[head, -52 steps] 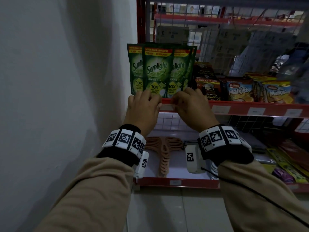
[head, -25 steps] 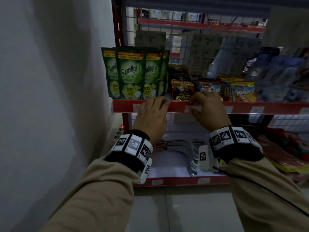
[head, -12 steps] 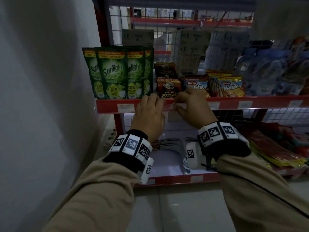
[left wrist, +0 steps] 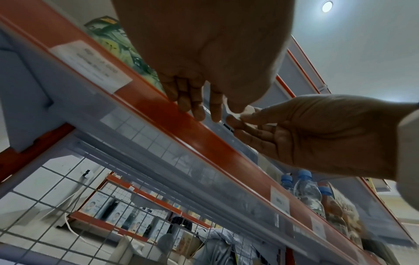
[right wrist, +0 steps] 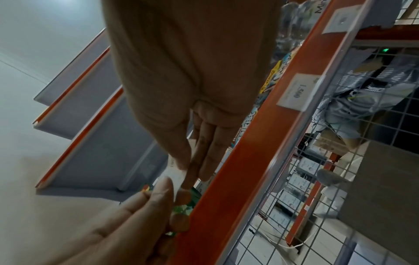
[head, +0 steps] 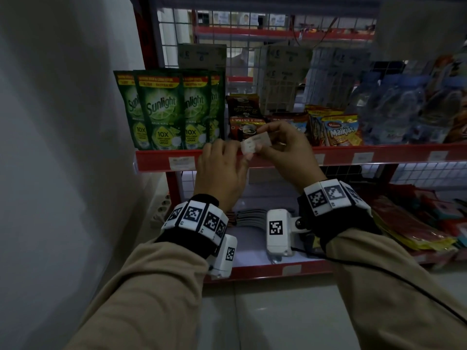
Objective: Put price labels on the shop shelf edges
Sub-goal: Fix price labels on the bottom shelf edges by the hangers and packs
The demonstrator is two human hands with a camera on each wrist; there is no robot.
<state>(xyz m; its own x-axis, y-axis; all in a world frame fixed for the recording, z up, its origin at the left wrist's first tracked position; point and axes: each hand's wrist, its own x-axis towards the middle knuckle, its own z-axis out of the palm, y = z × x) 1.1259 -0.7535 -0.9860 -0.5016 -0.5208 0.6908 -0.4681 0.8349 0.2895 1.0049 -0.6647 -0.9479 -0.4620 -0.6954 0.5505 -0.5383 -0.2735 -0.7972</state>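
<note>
Two hands, one price label held just in front of the shelf edge.

Both hands pinch the price label (head: 255,145): the right hand (head: 288,150) grips its right end between thumb and fingers, while the left hand (head: 222,170) nips its left end, its other fingers lying loosely against the red shelf edge (head: 379,157). The slip hangs near the front rail, right of the Sunlight pouches (head: 161,109) and above the bare stretch beside the fitted label (head: 182,162). It looks thin, light and floppy, likely to curl or crease, so I judge it best held by its two short ends, kept taut, then slid under the rail's clear strip.
</note>
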